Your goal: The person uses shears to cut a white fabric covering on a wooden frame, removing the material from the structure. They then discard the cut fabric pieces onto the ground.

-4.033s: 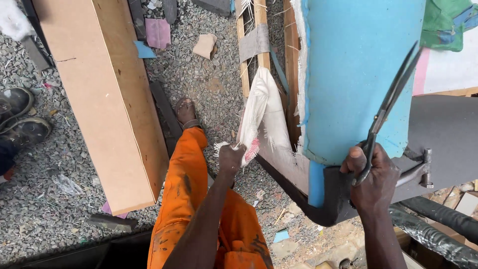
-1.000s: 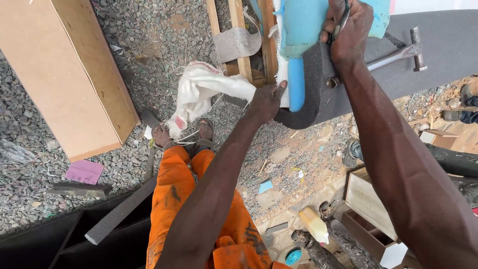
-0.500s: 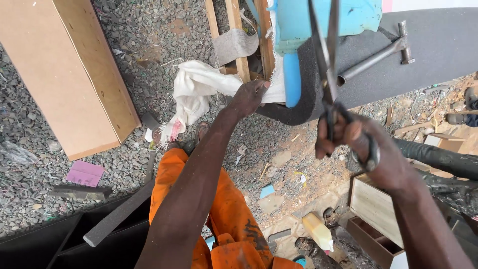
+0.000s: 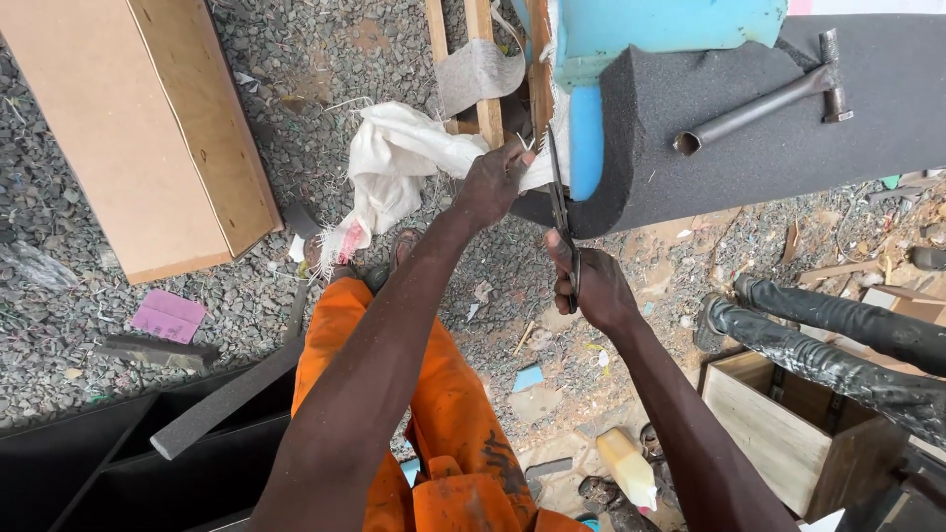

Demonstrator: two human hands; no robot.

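Note:
My left hand [image 4: 495,183] grips the edge of a white woven cloth [image 4: 399,163] and pulls it taut where it meets a wooden frame [image 4: 537,59] with blue foam [image 4: 641,25] and dark grey foam [image 4: 749,138]. My right hand [image 4: 591,286] holds dark metal scissors [image 4: 558,202] by the handles. The blades point up at the cloth edge beside my left hand's fingers. My orange trouser leg [image 4: 434,394] fills the bottom middle of the head view.
A metal hammer [image 4: 764,99] lies on the grey foam. A large wooden board box [image 4: 138,138] stands at the upper left on gravel. A small wooden box [image 4: 788,433] and black rolled material [image 4: 838,335] sit at the right. A grey foam strip [image 4: 222,404] leans at the lower left.
My right hand has brought the scissors down from the foam top to the cloth edge by my left hand. The left hand keeps hold of the white cloth.

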